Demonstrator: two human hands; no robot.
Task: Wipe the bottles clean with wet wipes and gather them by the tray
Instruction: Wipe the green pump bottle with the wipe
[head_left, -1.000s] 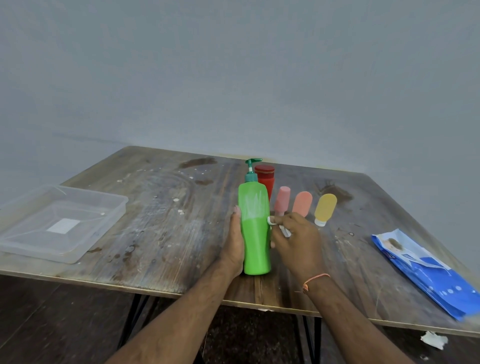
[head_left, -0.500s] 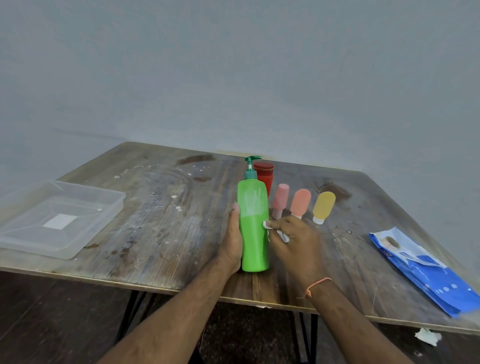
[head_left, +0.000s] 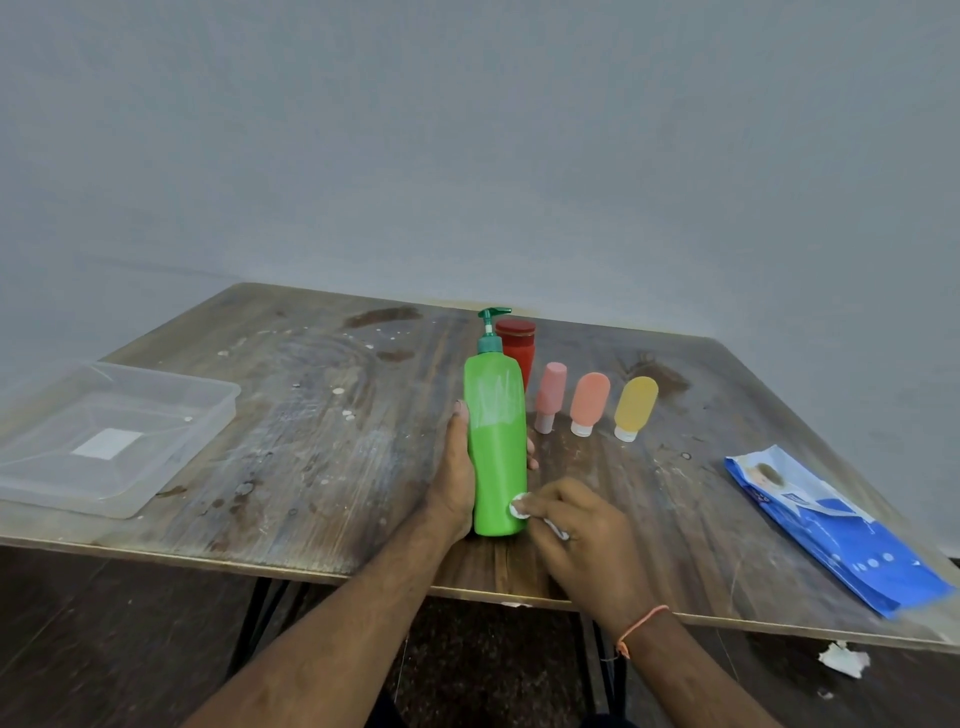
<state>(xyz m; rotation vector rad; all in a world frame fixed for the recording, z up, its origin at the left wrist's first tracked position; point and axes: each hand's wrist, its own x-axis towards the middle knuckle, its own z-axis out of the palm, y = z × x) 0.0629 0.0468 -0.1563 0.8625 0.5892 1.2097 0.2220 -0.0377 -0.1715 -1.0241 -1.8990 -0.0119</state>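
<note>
The green pump bottle (head_left: 498, 447) stands upright near the desk's (head_left: 322, 447) front edge, smooth and likely slippery, so the left hand (head_left: 457, 478) grasps its waist while the right hand (head_left: 576, 525) pinches a wipe (head_left: 519, 506) against its base.

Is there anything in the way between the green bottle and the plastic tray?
Nothing visible. The green bottle stands upright in the left hand; only bare, stained table lies between it and the tray on the left.

Dim even light, soft focus, wide-angle edge bending.
</note>
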